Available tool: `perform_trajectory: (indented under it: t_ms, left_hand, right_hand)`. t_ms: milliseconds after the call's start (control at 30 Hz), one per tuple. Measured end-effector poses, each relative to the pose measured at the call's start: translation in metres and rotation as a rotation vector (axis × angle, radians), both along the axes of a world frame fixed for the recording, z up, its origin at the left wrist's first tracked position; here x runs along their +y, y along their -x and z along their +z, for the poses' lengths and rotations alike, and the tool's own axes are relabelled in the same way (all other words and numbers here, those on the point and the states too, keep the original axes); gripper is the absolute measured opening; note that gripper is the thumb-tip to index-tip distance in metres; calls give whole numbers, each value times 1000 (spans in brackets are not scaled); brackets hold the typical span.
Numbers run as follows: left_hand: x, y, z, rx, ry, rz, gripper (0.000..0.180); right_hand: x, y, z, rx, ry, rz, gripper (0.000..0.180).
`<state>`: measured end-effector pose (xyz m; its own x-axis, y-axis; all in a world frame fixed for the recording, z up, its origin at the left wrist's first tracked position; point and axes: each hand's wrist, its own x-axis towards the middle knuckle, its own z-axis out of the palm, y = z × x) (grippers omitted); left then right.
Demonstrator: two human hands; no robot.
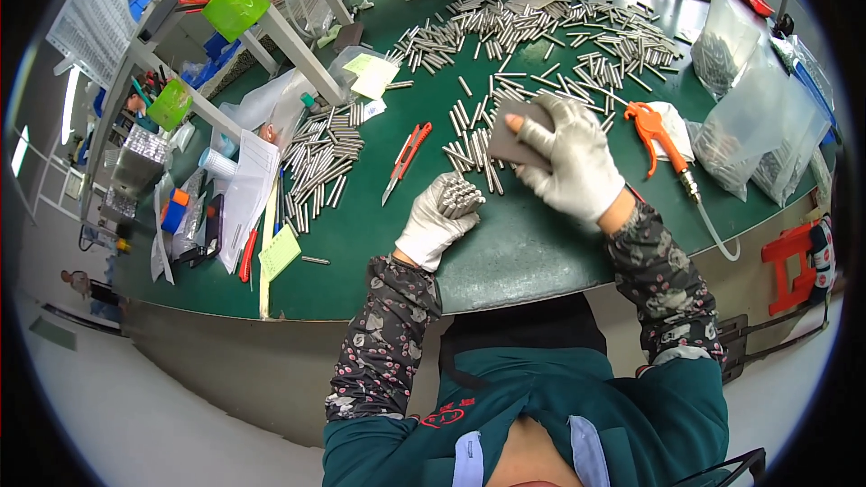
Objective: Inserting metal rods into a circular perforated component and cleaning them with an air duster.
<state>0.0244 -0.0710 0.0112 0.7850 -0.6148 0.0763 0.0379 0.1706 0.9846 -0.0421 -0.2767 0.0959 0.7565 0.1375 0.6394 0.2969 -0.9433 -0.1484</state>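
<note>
My left hand (431, 225), in a white glove with bare fingertips, is closed round a bundle of short metal pins (461, 199), their ends facing up. To its right, my gloved right hand (577, 160) grips a dark grey-brown sanding block (519, 133), thumb on its face. The block is apart from the bundle. Loose metal pins (469, 131) lie just beyond my hands on the green table (505, 257). A wide heap of the same pins (514, 32) spreads across the far side, and another pile (317, 162) lies to the left.
An orange-red utility knife (408, 162) lies left of my hands. At the right are an orange air gun (657, 133) with its hose and clear bags of parts (753, 131). Papers (244, 185), red-handled pliers (247, 257) and a white rack (302, 50) stand left. Other people sit beyond.
</note>
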Motion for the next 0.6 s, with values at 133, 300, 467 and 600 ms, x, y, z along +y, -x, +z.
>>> perform_trajectory:
  t_ms: [133,300,467,600]
  left_hand:
    - [15,-25,-13,-486,-250,-251,57]
    - [0,-1,2,3,-67,-35,53]
    - [5,-3,3,-79,-55,-21,53]
    - [-1,1,7,53,-24,-47,50]
  right_hand:
    - [42,10,-2,50,138,497,49]
    - [13,2,2,31,-81,39,44]
    - [23,-9,-7,146,-136,167,40]
    - [27,4,-3,37,-103,254,49]
